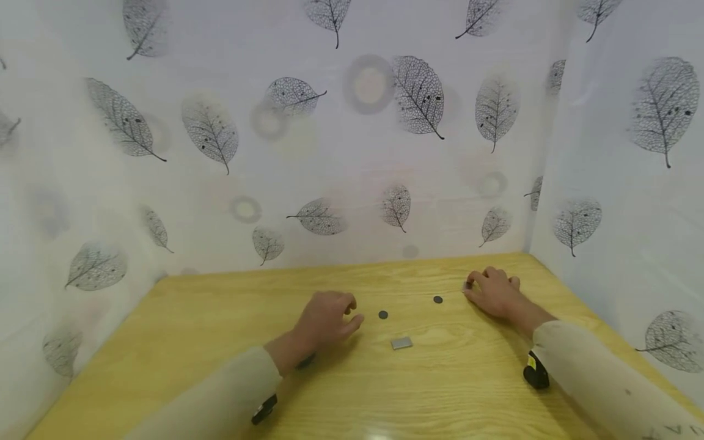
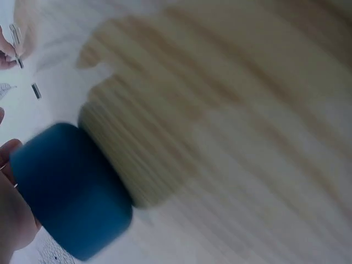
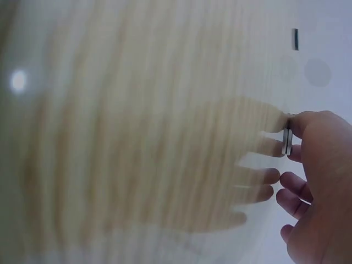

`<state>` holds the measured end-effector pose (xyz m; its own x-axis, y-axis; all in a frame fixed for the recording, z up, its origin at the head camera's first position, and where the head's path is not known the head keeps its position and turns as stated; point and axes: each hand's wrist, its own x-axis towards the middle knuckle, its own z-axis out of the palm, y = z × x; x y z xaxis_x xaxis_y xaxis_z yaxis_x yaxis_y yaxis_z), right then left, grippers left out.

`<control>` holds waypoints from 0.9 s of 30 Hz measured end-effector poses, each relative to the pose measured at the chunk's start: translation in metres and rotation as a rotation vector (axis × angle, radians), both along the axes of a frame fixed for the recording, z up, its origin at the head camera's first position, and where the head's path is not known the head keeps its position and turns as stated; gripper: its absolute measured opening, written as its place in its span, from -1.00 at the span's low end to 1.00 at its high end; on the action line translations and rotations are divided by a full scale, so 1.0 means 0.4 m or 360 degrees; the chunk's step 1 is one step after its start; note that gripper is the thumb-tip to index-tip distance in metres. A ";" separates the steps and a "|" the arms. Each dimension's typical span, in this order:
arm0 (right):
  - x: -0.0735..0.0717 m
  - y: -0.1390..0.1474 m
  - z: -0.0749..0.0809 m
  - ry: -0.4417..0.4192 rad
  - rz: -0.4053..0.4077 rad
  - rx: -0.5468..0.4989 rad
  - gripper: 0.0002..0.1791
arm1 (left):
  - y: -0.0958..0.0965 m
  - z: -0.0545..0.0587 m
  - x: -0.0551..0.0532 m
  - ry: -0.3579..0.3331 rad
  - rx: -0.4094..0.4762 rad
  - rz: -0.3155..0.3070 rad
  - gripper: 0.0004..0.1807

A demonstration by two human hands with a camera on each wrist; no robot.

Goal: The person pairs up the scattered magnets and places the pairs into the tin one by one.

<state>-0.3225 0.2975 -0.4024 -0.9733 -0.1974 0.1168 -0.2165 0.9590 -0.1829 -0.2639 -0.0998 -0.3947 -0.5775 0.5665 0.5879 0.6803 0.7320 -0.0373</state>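
My left hand (image 1: 328, 321) hovers over the wooden table, its thumb and forefinger apart with nothing between them. A dark blue piece (image 2: 71, 190) shows large and blurred beside that hand in the left wrist view; in the head view a dark piece (image 1: 305, 362) peeks out under the wrist. At the back right, my right hand (image 1: 495, 292) pinches a small, thin, pale piece (image 3: 289, 142) between thumb and finger, close to the tabletop. Two small dark discs (image 1: 383, 315) (image 1: 438, 299) lie between the hands. Nearer me lies a grey rectangular piece (image 1: 401, 343).
The glossy wood-grain table (image 1: 451, 379) reflects the hands. White leaf-printed cloth (image 1: 357, 153) rises along its back and both sides. Black camera mounts sit under the left sleeve (image 1: 220, 391) and the right sleeve (image 1: 599, 366).
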 end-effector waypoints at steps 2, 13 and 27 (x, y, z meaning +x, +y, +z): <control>0.007 -0.005 0.008 0.0009 0.0026 0.0008 -0.59 | 0.015 0.001 0.000 -0.0027 -0.0012 -0.0020 -0.78; 0.021 -0.023 0.022 0.0042 0.0072 0.0139 -0.67 | 0.071 0.012 0.017 -0.0270 -0.0128 -0.0218 -0.83; 0.020 -0.027 0.013 0.0065 0.0114 0.0190 -0.74 | 0.118 0.005 0.031 -0.0383 -0.0323 -0.0271 -0.82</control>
